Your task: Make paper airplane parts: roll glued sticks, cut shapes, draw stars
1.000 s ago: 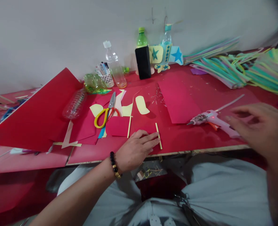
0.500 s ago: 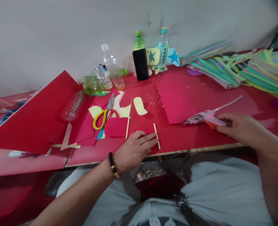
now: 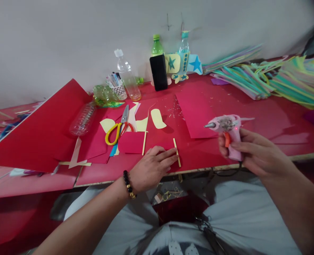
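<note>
My right hand (image 3: 258,152) is wrapped round the handle of a pink hot glue gun (image 3: 227,123), raised above the table's front with its nozzle pointing left. The gun's orange trigger shows at my fingers. My left hand (image 3: 153,166) lies flat with fingers stretched over a small red paper piece (image 3: 167,145), its fingertips touching a thin pale yellow strip (image 3: 177,153) at that paper's right edge. Left of this hand lies a similar red paper piece (image 3: 130,142) with a yellow strip (image 3: 144,143) along its right edge. Scissors (image 3: 113,134) with yellow and red handles lie beyond it.
A large red sheet (image 3: 198,113) lies beyond the gun. Plastic bottles (image 3: 129,78), a pen cup (image 3: 119,91) and a phone (image 3: 158,72) stand by the wall. Colourful strips (image 3: 255,81) are heaped at back right. A tilted red board (image 3: 48,131) stands left.
My right hand has lifted the glue gun off the table and brought it left and upright, its nozzle now higher. My left hand has stayed in place.
</note>
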The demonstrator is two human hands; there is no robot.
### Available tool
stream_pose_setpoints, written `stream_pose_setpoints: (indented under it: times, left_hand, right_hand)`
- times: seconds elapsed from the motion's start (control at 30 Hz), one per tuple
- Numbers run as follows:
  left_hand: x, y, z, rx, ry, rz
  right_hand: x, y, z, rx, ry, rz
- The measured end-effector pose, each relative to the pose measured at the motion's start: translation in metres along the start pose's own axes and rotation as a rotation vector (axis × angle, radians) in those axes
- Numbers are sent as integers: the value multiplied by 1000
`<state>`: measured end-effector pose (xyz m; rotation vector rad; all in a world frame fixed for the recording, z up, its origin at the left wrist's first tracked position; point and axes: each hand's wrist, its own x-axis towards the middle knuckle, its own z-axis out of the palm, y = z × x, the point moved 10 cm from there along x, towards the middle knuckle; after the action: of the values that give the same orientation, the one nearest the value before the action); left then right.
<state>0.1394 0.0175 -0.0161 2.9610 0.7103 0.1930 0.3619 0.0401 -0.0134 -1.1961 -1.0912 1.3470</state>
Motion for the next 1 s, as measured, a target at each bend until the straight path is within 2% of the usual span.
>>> stream_pose_setpoints:
  times: [0.1, 0.27, 0.43, 0.6, 0.73, 0.87, 1.0]
  left_hand:
    - [0, -2, -1, -16, 5, -27]
    - [0, -2, -2, -30, 14, -34]
    - [-1, -1, -2, -24, 19, -12]
    - [-1, -4, -1, -14, 16, -40]
    - [-1, -3, 0, -16, 3, -30]
    - [0, -2, -1, -10, 11, -24]
    - [0, -1, -3, -9, 16, -15]
  right_hand:
    - [-1, 4, 16, 27, -41, -40]
    - [-2, -3, 18, -49, 60, -186]
    - [-1, -13, 32, -235, -56, -252]
    - [1, -10, 29, -340, -96, -143]
    - [3, -13, 33, -398, -143, -128]
    - [6, -2, 37, -465, -235, -62]
    - [7, 10, 34, -492, -256, 19]
